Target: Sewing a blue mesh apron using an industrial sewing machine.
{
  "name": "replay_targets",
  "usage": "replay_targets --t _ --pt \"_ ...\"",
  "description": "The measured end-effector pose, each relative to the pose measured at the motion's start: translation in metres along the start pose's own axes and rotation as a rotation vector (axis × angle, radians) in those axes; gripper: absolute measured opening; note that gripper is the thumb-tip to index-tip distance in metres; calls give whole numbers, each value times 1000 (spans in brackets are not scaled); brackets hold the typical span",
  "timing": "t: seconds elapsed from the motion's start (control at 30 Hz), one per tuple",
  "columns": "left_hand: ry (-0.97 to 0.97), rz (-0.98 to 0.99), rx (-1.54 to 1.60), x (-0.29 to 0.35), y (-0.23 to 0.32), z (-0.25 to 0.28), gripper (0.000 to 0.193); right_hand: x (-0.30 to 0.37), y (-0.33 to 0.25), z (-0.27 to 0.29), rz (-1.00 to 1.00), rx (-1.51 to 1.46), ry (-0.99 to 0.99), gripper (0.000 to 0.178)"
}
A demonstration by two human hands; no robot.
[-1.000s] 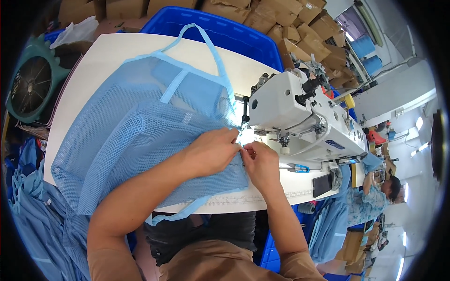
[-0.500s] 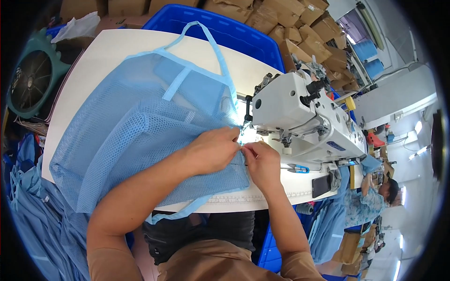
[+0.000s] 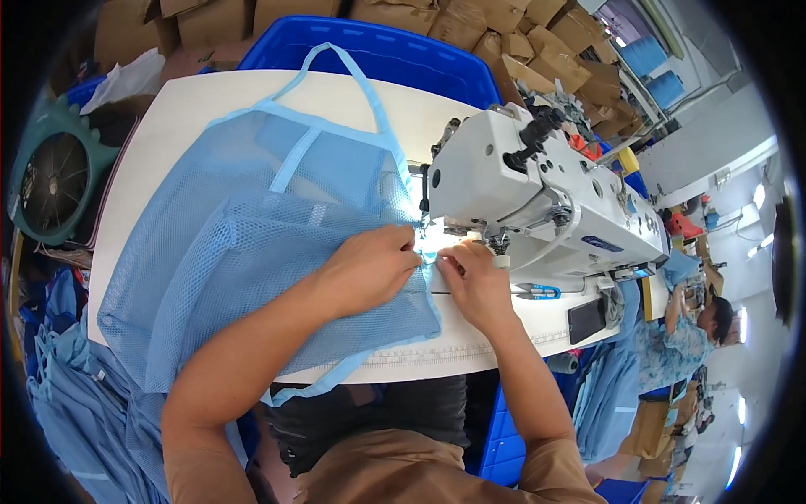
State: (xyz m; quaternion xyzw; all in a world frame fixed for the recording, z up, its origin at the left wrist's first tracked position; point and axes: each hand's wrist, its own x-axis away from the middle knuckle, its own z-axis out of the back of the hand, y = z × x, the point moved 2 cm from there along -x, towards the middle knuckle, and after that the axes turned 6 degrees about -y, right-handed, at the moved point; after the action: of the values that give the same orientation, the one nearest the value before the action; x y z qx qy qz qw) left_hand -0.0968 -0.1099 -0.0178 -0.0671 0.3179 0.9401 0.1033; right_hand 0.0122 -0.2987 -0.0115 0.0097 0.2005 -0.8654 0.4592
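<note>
A blue mesh bag [image 3: 277, 277] with light-blue edging and strap handles spreads over the white sewing table [image 3: 117, 202]. Its right edge lies by the needle area of a white sewing machine [image 3: 495, 168], under a bright lamp glow. My left hand [image 3: 374, 267] is closed on the bag's edge just in front of the needle, its fingertips partly hidden. To its right, my right hand [image 3: 477, 281] is pinched beside a short bit of light-blue edging [image 3: 430, 257]. Whether that edging is between its fingers is not plain.
Blue thread snips [image 3: 538, 291] and a dark phone [image 3: 586, 321] lie right of my right hand. A blue bin [image 3: 369, 42] stands behind the table, a green fan [image 3: 57, 172] at left. More blue bags [image 3: 92, 412] hang at lower left. A co-worker [image 3: 676, 344] sits at right.
My hands have parted slightly at the bag's edge, showing light-blue edging between them. The whole view has shifted a little; the bag lies much as before.
</note>
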Motion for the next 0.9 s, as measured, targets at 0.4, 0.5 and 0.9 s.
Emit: replay_targets --t 0.4,0.5,0.9 --pt "-6 277 -188 -18 55 -1 29 -6 27 -12 195 -222 81 16" --pt "53 285 -410 -20 75 -17 31 -6 27 -10 190 -190 80 16" --pt "-2 451 -237 -11 64 -2 16 -7 38 29 92 -301 -77 21"
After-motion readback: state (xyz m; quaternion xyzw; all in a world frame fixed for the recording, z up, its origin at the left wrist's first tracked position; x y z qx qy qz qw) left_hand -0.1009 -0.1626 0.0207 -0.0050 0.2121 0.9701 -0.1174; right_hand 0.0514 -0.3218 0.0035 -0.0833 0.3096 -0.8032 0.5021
